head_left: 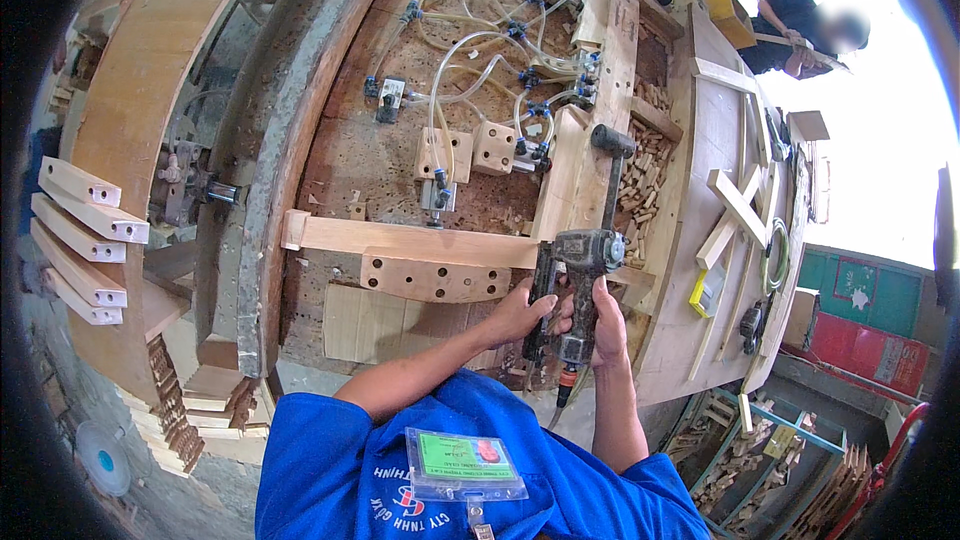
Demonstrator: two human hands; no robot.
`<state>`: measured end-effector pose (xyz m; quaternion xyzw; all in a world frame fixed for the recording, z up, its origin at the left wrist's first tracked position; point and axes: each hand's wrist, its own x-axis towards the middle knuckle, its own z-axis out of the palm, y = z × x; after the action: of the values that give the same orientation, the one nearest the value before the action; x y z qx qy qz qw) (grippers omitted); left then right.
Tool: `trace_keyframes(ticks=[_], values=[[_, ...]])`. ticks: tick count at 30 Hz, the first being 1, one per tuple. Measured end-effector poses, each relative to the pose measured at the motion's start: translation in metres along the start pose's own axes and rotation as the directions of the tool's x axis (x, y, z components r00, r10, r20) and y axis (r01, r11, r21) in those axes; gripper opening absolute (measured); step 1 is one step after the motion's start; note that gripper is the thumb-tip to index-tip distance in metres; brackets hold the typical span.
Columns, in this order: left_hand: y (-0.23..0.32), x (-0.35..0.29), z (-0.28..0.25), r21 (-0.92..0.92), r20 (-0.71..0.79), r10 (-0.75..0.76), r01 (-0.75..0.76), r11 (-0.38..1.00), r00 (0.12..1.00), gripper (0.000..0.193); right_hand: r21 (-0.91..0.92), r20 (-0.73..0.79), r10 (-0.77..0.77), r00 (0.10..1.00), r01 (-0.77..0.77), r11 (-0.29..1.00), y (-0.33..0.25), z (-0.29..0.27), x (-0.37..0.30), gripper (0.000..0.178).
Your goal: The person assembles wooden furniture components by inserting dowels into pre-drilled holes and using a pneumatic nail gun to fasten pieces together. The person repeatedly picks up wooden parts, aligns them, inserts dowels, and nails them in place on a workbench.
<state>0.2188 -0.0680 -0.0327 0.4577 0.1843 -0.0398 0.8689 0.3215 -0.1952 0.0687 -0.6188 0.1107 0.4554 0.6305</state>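
A black pneumatic nail gun [582, 252] is held in front of my chest, over the near edge of the workbench. My right hand [608, 328] wraps round its handle. My left hand [520, 314] grips the long dark magazine on its left side. An orange-ended air fitting [567, 378] sits at the bottom of the handle. Just left of the gun lies a pale wooden rail [415, 239], running crosswise on the bench against an upright wooden board [562, 180]. A drilled wooden block [440, 276] rests below the rail.
Clear air tubes [470, 37] and clamp blocks [493, 147] cover the far bench. A mallet [612, 143] lies beyond the gun, beside a trough of wood scraps [645, 175]. Curved wooden parts [85, 240] stack at left. Another person [790, 35] works at far right.
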Motion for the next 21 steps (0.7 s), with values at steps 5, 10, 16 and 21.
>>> trace_keyframes(ticks=[5,10,16,21], values=[[0.009,-0.007,0.005,0.088,0.007,0.016,-0.017,0.996,1.000,0.053,0.131,-0.042,-0.034,0.999,0.039,0.991,-0.001,-0.009,-0.017,0.055],[0.009,-0.012,-0.012,0.383,0.062,0.043,-0.063,0.922,0.997,0.052,-0.012,-0.251,-0.254,0.934,0.260,0.966,-0.021,-0.041,-0.062,0.052],[0.094,-0.021,-0.080,0.647,-0.303,0.494,-0.205,0.734,0.815,0.035,-0.396,-0.495,-0.475,0.727,0.298,0.869,-0.021,-0.155,-0.111,0.033],[0.161,0.020,-0.168,0.988,-0.155,0.890,0.059,0.143,0.429,0.045,-0.753,-0.650,-0.598,0.470,-0.289,0.591,-0.015,-0.226,-0.094,0.044]])
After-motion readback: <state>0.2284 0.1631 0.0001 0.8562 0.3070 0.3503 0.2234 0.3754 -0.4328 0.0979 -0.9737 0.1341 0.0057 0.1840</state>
